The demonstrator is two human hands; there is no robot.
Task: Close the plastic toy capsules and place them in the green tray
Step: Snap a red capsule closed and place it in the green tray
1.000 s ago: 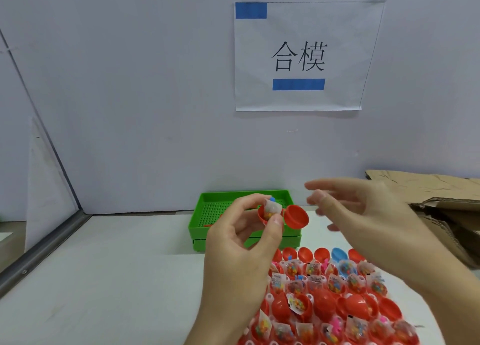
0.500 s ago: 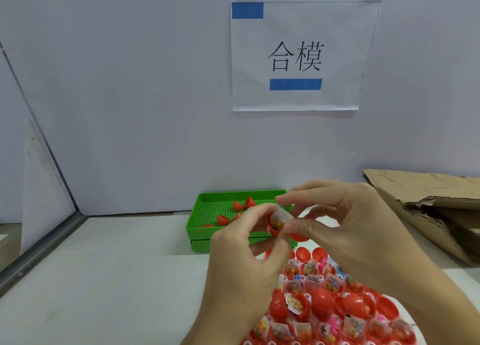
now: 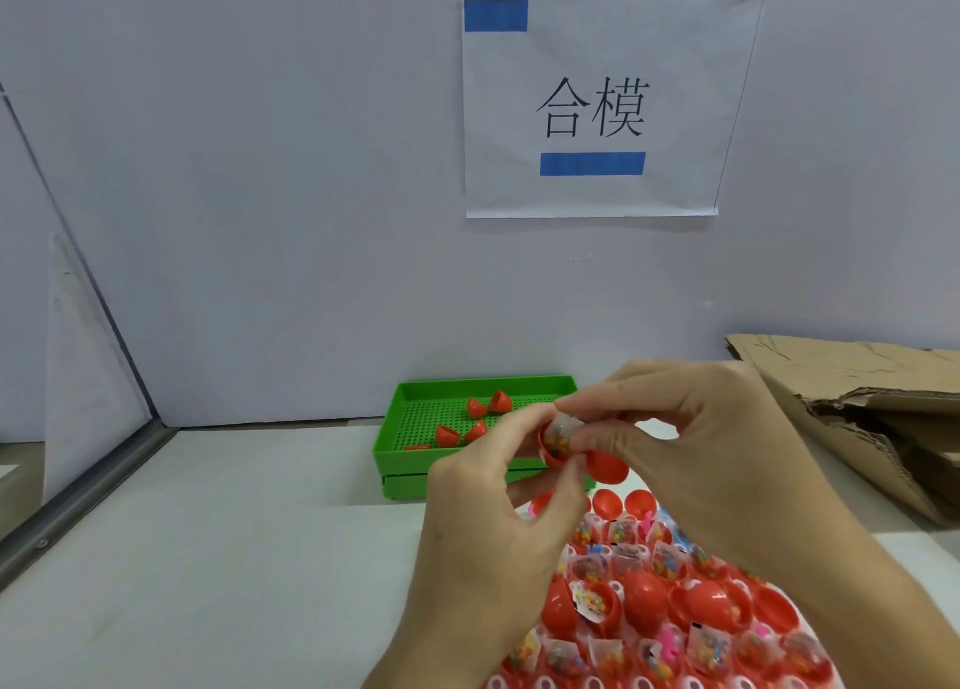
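Red hinged capsule [image 3: 558, 447]: light, stiff, slippery plastic; left hand [image 3: 498, 522] pinches its cup, right hand [image 3: 691, 444] pinches the sachet; grip at rim.

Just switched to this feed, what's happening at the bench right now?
A person is holding one open red plastic toy capsule up in front of the green plastic tray. The left hand grips the capsule's lower half, while the right hand pinches the small clear packet of coloured bits sitting in it. The capsule is not yet closed. A few red capsule pieces already lie in the tray, and many open filled capsules wait on the white table below.
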